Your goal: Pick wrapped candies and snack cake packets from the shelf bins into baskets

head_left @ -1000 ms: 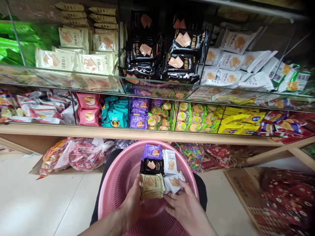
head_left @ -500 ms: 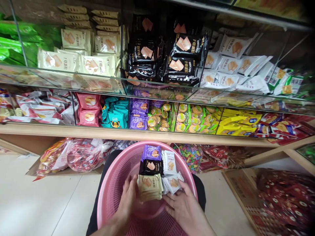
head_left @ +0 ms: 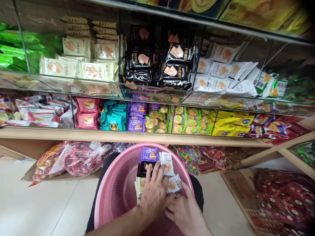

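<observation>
A pink plastic basket (head_left: 115, 193) rests on my lap. Inside lie several snack packs: a purple pack (head_left: 149, 154) at the far side, a black pack (head_left: 142, 168) under it, white packs (head_left: 167, 162) to the right and a cream pack (head_left: 138, 186) nearest me. My left hand (head_left: 154, 190) lies flat on the black and cream packs with its fingers spread. My right hand (head_left: 183, 209) sits beside it, fingers loosely apart, touching the lower white pack (head_left: 173, 183).
Glass-fronted shelves (head_left: 157, 95) ahead hold cream, black, white, pink, teal, purple and yellow snack packs. Bags of wrapped sweets (head_left: 73, 157) lie under the wooden shelf. A cardboard box (head_left: 248, 200) of red packets stands at the right on the tiled floor.
My left hand has moved from the left edge of the cream pack onto the top of the stack, covering it. The view has tilted slightly upward.
</observation>
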`<state>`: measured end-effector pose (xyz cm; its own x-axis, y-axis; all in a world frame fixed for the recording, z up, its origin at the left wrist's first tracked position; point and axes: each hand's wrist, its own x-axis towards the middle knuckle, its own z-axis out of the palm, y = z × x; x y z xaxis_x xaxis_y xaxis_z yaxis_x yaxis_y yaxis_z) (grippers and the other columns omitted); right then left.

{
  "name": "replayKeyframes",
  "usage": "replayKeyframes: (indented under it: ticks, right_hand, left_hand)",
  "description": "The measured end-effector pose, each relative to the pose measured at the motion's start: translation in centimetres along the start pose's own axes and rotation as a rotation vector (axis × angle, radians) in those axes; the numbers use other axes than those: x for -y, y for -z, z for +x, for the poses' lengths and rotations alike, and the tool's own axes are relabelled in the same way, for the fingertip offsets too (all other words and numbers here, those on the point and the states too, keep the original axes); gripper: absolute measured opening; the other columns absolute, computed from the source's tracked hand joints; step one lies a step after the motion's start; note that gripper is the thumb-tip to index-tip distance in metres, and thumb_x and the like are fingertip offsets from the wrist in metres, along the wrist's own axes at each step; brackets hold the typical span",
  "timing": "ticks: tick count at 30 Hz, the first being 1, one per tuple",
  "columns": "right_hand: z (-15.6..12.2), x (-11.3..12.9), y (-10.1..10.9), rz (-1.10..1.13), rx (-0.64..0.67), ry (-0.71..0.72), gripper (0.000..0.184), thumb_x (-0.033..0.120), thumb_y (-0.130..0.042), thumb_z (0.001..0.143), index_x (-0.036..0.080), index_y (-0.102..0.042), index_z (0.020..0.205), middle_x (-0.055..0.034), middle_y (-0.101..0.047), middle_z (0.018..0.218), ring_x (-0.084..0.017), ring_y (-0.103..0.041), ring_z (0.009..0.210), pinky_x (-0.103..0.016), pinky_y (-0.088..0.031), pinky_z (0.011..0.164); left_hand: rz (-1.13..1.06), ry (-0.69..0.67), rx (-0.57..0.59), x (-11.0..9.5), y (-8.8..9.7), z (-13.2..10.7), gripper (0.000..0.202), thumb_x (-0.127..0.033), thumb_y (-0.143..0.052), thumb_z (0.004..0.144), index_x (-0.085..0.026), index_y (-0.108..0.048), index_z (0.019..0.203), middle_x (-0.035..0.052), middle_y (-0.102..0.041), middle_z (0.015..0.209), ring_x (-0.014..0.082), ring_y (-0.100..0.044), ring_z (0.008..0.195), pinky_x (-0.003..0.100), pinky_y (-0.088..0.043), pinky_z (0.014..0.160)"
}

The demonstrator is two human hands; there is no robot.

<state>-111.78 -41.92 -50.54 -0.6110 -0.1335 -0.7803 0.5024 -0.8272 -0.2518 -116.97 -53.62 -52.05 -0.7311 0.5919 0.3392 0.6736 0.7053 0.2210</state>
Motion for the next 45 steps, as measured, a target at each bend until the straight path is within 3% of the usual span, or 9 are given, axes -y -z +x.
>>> replayKeyframes:
  ticks: [7, 12, 17, 22, 25, 31, 39, 42, 45]
  right_hand:
    - [0.3, 0.0, 0.2, 0.013, 0.042, -0.005, 0.045, 0.055, -0.041, 0.088, 0.02, -0.06, 0.108, -0.0012, -0.072, 0.078, -0.017, -0.066, 0.072, -0.028, -0.044, 0.068]
    - [0.3, 0.0, 0.4, 0.011, 0.041, 0.009, 0.044, 0.057, -0.042, 0.086, 0.02, -0.061, 0.099, -0.0001, -0.07, 0.069, -0.017, -0.063, 0.065, -0.027, -0.042, 0.067]
    - [0.0, 0.2, 0.2, -0.031, 0.047, -0.016, 0.053, 0.062, -0.036, 0.086, 0.017, -0.061, 0.102, -0.0042, -0.072, 0.081, -0.019, -0.065, 0.076, -0.03, -0.042, 0.073]
    - [0.0, 0.0, 0.2, -0.016, 0.048, -0.01, 0.046, 0.059, -0.04, 0.086, 0.018, -0.061, 0.094, -0.0014, -0.068, 0.069, -0.017, -0.062, 0.068, -0.029, -0.041, 0.071]
    - [0.2, -0.1, 0.3, -0.004, 0.05, 0.004, 0.043, 0.057, -0.042, 0.086, 0.02, -0.061, 0.09, 0.0007, -0.065, 0.064, -0.016, -0.06, 0.064, -0.028, -0.041, 0.069]
    - [0.5, -0.1, 0.9, -0.031, 0.031, -0.004, 0.051, 0.062, -0.041, 0.083, 0.018, -0.058, 0.102, -0.0061, -0.07, 0.091, -0.02, -0.062, 0.088, -0.03, -0.042, 0.076]
    - [0.4, -0.5, 2.1, -0.042, -0.106, 0.013, 0.061, 0.061, -0.042, 0.081, 0.017, -0.048, 0.122, -0.0123, -0.06, 0.124, -0.021, -0.058, 0.113, -0.031, -0.043, 0.087]
    - [0.5, -1.3, 3.6, -0.137, -0.224, 0.094, 0.068, 0.064, -0.044, 0.077, 0.018, -0.044, 0.127, -0.0151, -0.057, 0.129, -0.022, -0.055, 0.12, -0.033, -0.043, 0.092]
    - [-0.2, -2.1, 5.3, -0.357, -0.273, 0.34, 0.079, 0.064, -0.056, 0.069, 0.017, -0.042, 0.131, -0.0171, -0.055, 0.133, -0.027, -0.049, 0.127, -0.039, -0.041, 0.099]
  left_hand:
    - [0.082, -0.045, -0.038, 0.5, -0.6, -0.5, 0.053, -0.058, -0.057, 0.077, -0.015, -0.063, 0.107, 0.0114, -0.051, 0.135, 0.0345, -0.033, 0.132, 0.053, -0.018, 0.112]
    - [0.037, -0.035, -0.068, 0.8, -0.2, -0.4, 0.044, -0.049, -0.06, 0.078, -0.017, -0.062, 0.108, 0.0073, -0.052, 0.135, 0.0313, -0.032, 0.133, 0.05, -0.011, 0.114]
    - [0.016, 0.03, -0.115, 1.7, 0.1, -0.9, 0.036, -0.045, -0.066, 0.074, -0.019, -0.063, 0.099, 0.0069, -0.057, 0.127, 0.0303, -0.037, 0.13, 0.049, -0.012, 0.115]
    - [-0.017, 0.03, -0.154, 1.5, -0.1, -1.2, 0.048, -0.052, -0.066, 0.073, -0.02, -0.058, 0.108, 0.0069, -0.06, 0.12, 0.0288, -0.043, 0.125, 0.049, -0.016, 0.113]
    - [0.008, -0.013, -0.122, 1.2, -0.5, -1.2, 0.044, -0.054, -0.063, 0.075, -0.02, -0.058, 0.103, 0.008, -0.058, 0.124, 0.0297, -0.041, 0.128, 0.049, -0.018, 0.112]
    - [0.045, 0.043, -0.055, 1.3, -1.1, -0.7, 0.031, -0.039, -0.065, 0.076, -0.02, -0.056, 0.1, 0.0081, -0.056, 0.126, 0.0303, -0.039, 0.13, 0.052, -0.021, 0.112]
    - [0.035, 0.031, -0.037, 0.7, -1.1, -0.9, 0.033, -0.038, -0.067, 0.073, -0.02, -0.055, 0.098, 0.0082, -0.055, 0.129, 0.0304, -0.039, 0.131, 0.053, -0.025, 0.112]
    - [0.037, 0.011, -0.049, 0.6, -0.8, -0.9, 0.03, -0.038, -0.066, 0.074, -0.02, -0.055, 0.096, 0.0081, -0.056, 0.128, 0.0301, -0.04, 0.131, 0.052, -0.027, 0.111]
    - [0.039, -0.008, -0.046, 0.5, -0.5, -0.8, 0.03, -0.037, -0.065, 0.075, -0.02, -0.054, 0.097, 0.0092, -0.056, 0.128, 0.031, -0.04, 0.131, 0.053, -0.028, 0.109]
